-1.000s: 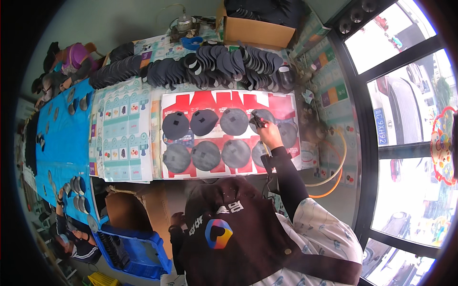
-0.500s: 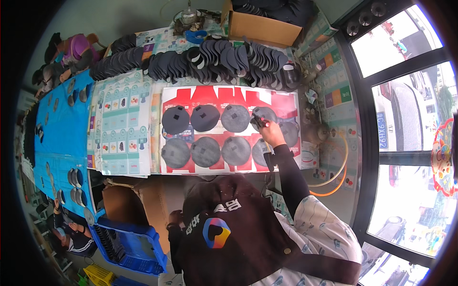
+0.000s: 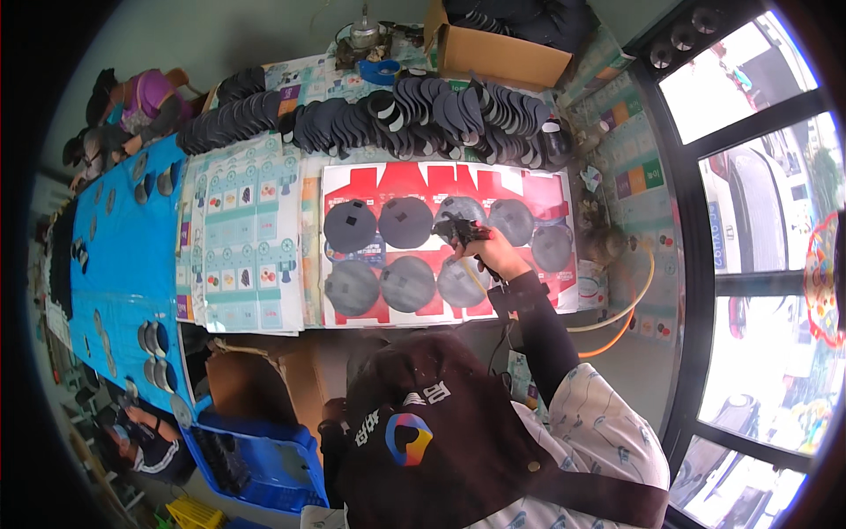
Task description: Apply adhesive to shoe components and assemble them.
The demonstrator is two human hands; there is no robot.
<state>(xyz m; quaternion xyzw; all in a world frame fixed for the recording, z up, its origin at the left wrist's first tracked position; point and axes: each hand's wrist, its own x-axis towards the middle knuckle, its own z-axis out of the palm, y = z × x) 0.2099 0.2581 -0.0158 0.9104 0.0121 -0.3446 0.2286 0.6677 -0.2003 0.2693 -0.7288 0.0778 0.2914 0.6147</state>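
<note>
My right hand [image 3: 500,256] is closed around a black spray gun [image 3: 463,231] with a thin yellowish hose running down from it. The gun's front end is over a dark grey round pad [image 3: 458,210] in the back row. Several such pads lie flat in two rows on a red and white printed sheet [image 3: 370,181], some bearing a small dark square. A front-row pad [image 3: 460,286] lies just below the hand. My left hand [image 3: 333,411] hangs low beside my dark apron, away from the table; its fingers are too dark to make out.
Stacked dark curved pieces [image 3: 330,128] line the table's back, with a cardboard box [image 3: 502,63] behind. Printed sheets [image 3: 242,229] lie left of the pads. A blue crate [image 3: 256,458] stands below. Two people sit by a blue table [image 3: 123,264]. Hoses [image 3: 634,304] loop at the right.
My right hand has moved the spray gun left, from the fourth back-row pad to the third. The whole view has shifted slightly, and my left hand now shows less clearly.
</note>
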